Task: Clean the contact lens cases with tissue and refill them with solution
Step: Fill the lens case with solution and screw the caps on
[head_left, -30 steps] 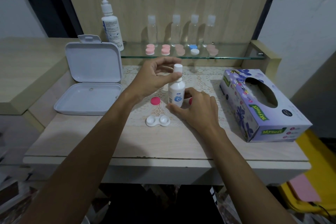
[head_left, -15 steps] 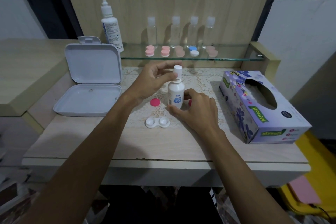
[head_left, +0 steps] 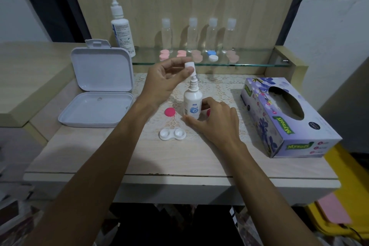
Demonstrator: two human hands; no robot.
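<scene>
Two bare forearms are showing, reaching in from the bottom edge. The left hand (head_left: 163, 84) and right hand (head_left: 216, 122) are wearing no gloves, rings or watch. No sleeves are reaching the wrists or forearms.

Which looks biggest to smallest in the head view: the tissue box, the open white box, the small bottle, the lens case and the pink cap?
1. tissue box
2. white box, close to the tissue box in size, so their order is unsure
3. small bottle
4. lens case
5. pink cap
</scene>
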